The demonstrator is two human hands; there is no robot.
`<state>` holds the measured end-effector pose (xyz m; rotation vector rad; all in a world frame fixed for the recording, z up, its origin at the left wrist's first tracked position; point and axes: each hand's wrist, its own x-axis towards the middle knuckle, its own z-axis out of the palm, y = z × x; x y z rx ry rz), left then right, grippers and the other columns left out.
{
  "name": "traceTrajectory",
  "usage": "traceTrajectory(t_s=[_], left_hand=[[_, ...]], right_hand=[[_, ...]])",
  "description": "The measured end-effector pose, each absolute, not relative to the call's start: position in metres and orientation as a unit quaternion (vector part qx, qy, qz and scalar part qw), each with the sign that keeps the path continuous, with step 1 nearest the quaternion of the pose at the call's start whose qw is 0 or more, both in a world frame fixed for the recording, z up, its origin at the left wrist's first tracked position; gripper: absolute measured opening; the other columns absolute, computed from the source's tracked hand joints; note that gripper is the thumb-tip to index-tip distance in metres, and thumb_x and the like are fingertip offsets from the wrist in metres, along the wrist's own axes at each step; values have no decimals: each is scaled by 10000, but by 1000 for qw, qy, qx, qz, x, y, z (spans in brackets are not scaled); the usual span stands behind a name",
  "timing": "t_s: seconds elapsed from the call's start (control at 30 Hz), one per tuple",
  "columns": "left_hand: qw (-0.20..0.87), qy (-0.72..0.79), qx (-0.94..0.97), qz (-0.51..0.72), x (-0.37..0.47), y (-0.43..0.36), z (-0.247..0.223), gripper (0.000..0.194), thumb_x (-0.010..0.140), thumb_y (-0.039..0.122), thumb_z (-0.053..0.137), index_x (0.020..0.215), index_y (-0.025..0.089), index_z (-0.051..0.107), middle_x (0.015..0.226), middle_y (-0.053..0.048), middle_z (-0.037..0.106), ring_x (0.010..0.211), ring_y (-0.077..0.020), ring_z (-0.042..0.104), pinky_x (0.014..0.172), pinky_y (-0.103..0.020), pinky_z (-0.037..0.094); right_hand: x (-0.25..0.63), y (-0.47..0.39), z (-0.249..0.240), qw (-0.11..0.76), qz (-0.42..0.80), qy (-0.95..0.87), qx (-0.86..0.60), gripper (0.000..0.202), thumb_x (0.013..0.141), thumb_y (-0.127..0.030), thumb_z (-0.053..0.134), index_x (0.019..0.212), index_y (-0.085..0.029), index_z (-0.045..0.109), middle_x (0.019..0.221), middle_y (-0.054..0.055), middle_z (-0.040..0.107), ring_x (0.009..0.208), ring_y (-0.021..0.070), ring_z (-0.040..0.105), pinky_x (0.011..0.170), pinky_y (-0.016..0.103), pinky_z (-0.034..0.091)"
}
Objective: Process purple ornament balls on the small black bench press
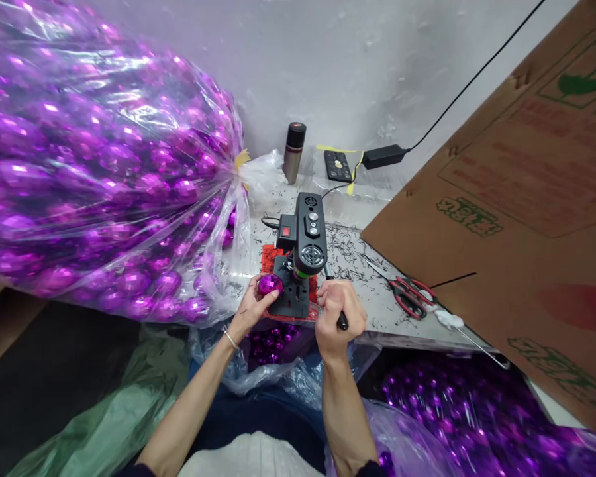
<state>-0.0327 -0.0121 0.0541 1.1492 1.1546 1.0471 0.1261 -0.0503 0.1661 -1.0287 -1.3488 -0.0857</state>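
Note:
Between the fingers and thumb of my left hand [251,307] is a shiny purple faceted ball [269,284], held at the left side of a small black bench drill press [310,228]. My right hand [341,317] is wrapped round the press's lever handle [343,322], whose black end sticks out below the fist. The machine's dark base plate [291,298] rests on a red mat [268,257]. The press's lower tip is mostly hidden under its head.
A large clear bag of purple balls [129,172] fills the left. Red-handled scissors [411,295] lie right of the press, near a big cardboard box [501,212]. A bottle [293,152], phone [337,165] and power adapter [385,156] are behind. More balls [273,344] sit in plastic below the table edge.

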Motion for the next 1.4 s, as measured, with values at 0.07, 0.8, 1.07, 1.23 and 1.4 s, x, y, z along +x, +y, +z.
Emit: traceTrajectory(t_s=[0.07, 0.8, 1.07, 1.23, 1.4], left_hand=[[527, 499, 526, 443, -30, -10, 48, 645, 800, 510, 773, 1312, 184, 557, 1204, -121, 728, 1064, -255, 725, 971, -415, 586], [233, 492, 730, 413, 8, -5, 24, 601, 881, 478, 769, 1401, 231, 596, 1274, -119, 725, 1190, -320, 677, 1042, -483, 525], [233, 498, 721, 422, 9, -6, 23, 572, 876, 490, 772, 1365, 233, 623, 1251, -112, 736, 1176, -313, 683, 1043, -476, 520], [233, 495, 722, 423, 9, -7, 23, 578, 884, 524, 764, 1362, 233, 618, 1242, -111, 738, 1154, -306, 689, 1017, -461, 526], [229, 493, 723, 426, 9, -6, 23, 578, 895, 525, 755, 1369, 227, 612, 1243, -113, 738, 1150, -299, 689, 1011, -455, 522]], right_hand=[[127, -51, 163, 655, -44, -600, -458, 298, 1003, -110, 472, 732, -225, 511, 663, -31, 554, 635, 118, 579, 597, 280, 443], [126, -58, 150, 649, -45, -608, -455, 277, 995, -110, 466, 755, -224, 545, 686, -12, 592, 655, 133, 599, 596, 281, 459], [123, -55, 107, 660, -87, -593, -454, 336, 1050, -222, 392, 739, -237, 519, 692, -17, 602, 619, 134, 597, 683, 326, 532], [123, -50, 92, 669, -110, -586, -445, 336, 1057, -250, 387, 745, -239, 511, 678, -26, 587, 608, 131, 582, 716, 347, 542], [122, -48, 88, 682, -112, -576, -436, 336, 1058, -259, 394, 743, -235, 510, 678, -29, 578, 608, 129, 583, 700, 344, 540]])
